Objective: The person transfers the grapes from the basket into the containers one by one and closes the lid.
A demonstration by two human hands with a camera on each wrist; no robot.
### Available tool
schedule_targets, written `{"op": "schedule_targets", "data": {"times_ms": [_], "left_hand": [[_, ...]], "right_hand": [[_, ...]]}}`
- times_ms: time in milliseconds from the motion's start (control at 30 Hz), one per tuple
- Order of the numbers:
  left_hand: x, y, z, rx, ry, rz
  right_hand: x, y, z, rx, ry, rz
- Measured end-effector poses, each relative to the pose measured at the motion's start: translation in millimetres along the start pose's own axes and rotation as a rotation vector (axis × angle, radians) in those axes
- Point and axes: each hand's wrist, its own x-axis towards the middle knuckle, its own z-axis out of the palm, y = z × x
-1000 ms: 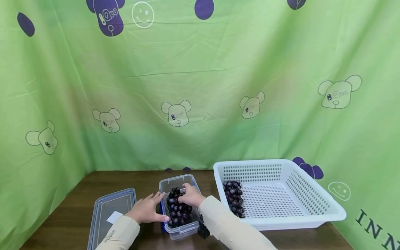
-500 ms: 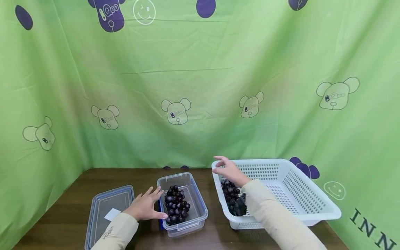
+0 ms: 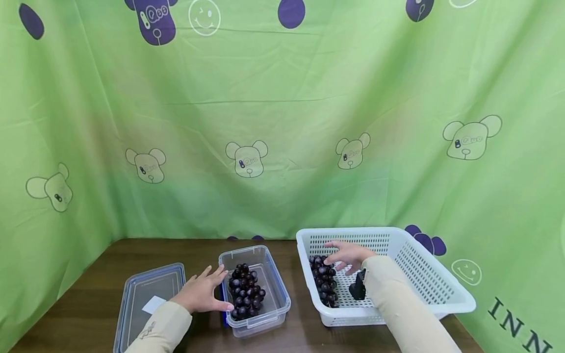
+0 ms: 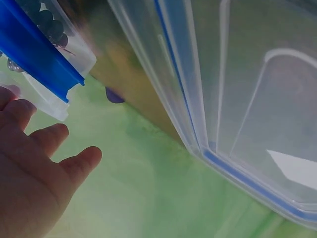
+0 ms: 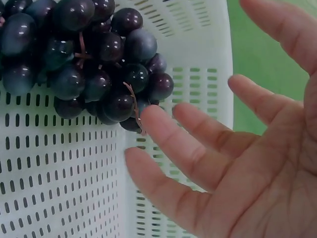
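- Grapes (image 3: 324,283) lie in the white basket (image 3: 429,277); right hand (image 3: 347,255) spread just beside them;
- second bunch (image 3: 246,293) lies in the clear box (image 3: 265,321); left hand (image 3: 200,292) spread at its side.

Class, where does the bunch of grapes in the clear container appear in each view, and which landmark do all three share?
Head: bunch of grapes, low, left of centre.
Left wrist: top left, partly hidden.
Right wrist: not in it; the other bunch shows.
Shared landmark: green cloth.
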Motion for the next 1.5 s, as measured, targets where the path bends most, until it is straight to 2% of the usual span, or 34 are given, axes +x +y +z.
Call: {"op": "schedule_targets", "data": {"times_ms": [267,467,700,767,1000,1233,1400,1500], "left_hand": [[-1.0,0.0,2.1,-0.001,-0.016,-0.003],[0.4,-1.6,1.1,-0.005,-0.021,0.002],[4.2,-4.1,4.1,-0.025,-0.01,0.024],[5.1,-5.1,4.4,-0.029,-0.005,0.023],[0.7,-4.9,4.3,-0.041,-0.016,0.014],[0.9,-6.2,6.4,-0.041,-0.015,0.005],[1.8,-7.1,6.7,-0.039,-0.015,0.015],[2.2,-7.4,6.1,-0.037,-0.02,0.022]], "right_hand": [[3,9,4,0.084,-0.018,0.034],[5,15,13,0.158,0.052,0.066],[2,11,22,0.153,0.097,0.079],[3,9,24,0.115,0.1,0.065],[18,15,32,-0.183,0.161,-0.045],[27,20,36,-0.198,0.113,-0.062],[39,31,37,-0.33,0.124,-0.09],[45,38,37,-0.358,0.112,-0.102]]}}
